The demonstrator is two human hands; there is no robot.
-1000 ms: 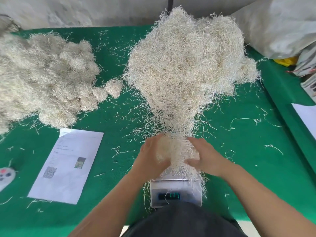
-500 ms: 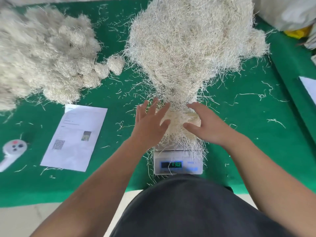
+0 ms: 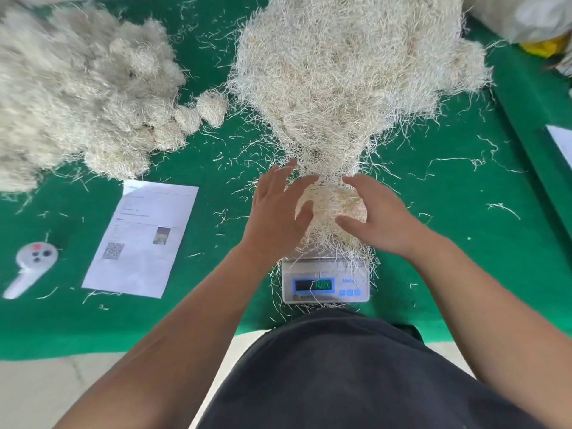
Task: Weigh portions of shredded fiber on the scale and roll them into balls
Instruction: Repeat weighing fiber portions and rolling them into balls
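Shredded fiber portion (image 3: 332, 209) sits heaped on the scale (image 3: 325, 283), directly between the two hands, its loose strands spilling over the platform's edges on both sides.

Well out to the left of the left hand, a white handheld device (image 3: 31, 264) lies near the table's (image 3: 216, 289) front edge, and beyond it a mass of finished fiber balls (image 3: 86, 97) fills the far left corner. Nearer, a printed sheet (image 3: 142, 239) lies flat, with a strip of bare green cloth between it and the left forearm.

The left hand (image 3: 278, 212) hovers at the portion's left flank, fingers straight and spread, holding nothing; whether the thumb touches the fibers I cannot tell. The right hand (image 3: 377, 215) mirrors it on the right flank, fingers extended and loose, gripping nothing.

Just past both sets of fingertips the big loose pile (image 3: 356, 72) begins, its narrow tail running into the portion. To the right of the right hand lies open green cloth with stray strands, ending at the table's right edge.
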